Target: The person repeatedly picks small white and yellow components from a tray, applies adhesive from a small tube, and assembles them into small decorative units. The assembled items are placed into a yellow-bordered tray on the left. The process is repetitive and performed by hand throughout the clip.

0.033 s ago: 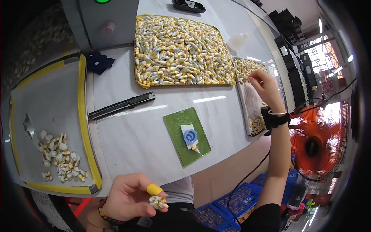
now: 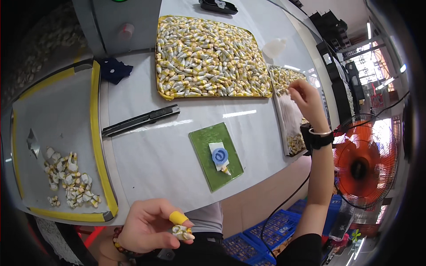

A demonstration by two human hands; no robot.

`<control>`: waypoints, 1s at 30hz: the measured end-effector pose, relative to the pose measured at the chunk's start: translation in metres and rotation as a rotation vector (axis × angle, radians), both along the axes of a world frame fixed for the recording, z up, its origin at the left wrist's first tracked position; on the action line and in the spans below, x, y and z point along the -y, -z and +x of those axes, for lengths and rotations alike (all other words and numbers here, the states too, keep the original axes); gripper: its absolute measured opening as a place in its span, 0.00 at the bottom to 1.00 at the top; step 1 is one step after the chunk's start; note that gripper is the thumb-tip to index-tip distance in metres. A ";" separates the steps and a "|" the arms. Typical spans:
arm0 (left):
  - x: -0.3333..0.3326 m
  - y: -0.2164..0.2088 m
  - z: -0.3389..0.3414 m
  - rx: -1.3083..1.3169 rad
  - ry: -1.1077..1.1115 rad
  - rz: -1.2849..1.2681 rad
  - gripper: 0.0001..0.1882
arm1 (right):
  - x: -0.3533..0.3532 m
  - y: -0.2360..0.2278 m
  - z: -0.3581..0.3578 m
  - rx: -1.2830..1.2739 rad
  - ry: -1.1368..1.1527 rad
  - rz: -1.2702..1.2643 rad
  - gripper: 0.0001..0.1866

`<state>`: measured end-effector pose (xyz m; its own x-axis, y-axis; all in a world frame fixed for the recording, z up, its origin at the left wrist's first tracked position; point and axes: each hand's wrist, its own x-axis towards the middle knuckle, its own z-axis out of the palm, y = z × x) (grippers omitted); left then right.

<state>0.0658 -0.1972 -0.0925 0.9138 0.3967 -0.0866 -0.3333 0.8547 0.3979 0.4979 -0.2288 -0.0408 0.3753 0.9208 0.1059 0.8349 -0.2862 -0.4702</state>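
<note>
the left hand [image 2: 151,224] sits low at the near edge of the white table [image 2: 164,155], fingers curled, pinching a few small white-and-yellow pieces [image 2: 183,232] between thumb and forefinger; a yellow finger cot [image 2: 178,217] covers one fingertip. a beaded bracelet [image 2: 122,246] shows at that wrist.

the right hand [image 2: 305,99] is stretched out to the right side of the table, fingers drawn together in a narrow pinch over the right-hand tray [image 2: 284,119], which holds more of the same small pieces at its far and near ends. whether anything is between those fingertips cannot be told. a black wristband [image 2: 318,139] wraps that wrist.

straight ahead, a large yellow-rimmed tray [image 2: 208,57] is packed full with white-and-yellow pieces. nearer, a green mat [image 2: 215,155] lies on the table, with a white slip and a blue round disc [image 2: 219,156] on it, and one small piece just beside the disc. a black utility knife [image 2: 141,120] lies slantwise between the full tray and the mat. to the left, a grey tray edged with yellow tape [image 2: 95,133] holds a loose heap of pieces [image 2: 69,179] near its front. a dark blue cloth [image 2: 114,70] lies at that tray's far corner. an orange fan [image 2: 364,162] stands off the table's right side, and blue crates [image 2: 253,241] sit on the floor below.
</note>
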 end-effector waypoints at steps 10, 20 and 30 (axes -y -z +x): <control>-0.002 -0.019 0.007 -0.185 -0.065 0.031 0.19 | 0.014 -0.027 -0.156 -0.430 -0.489 0.054 0.08; -0.003 -0.003 -0.005 0.020 0.007 0.043 0.17 | 0.012 -0.004 -0.171 0.113 -0.632 0.089 0.12; 0.004 -0.010 0.004 -0.120 -0.241 0.324 0.17 | 0.014 0.002 -0.171 0.239 -0.735 0.090 0.15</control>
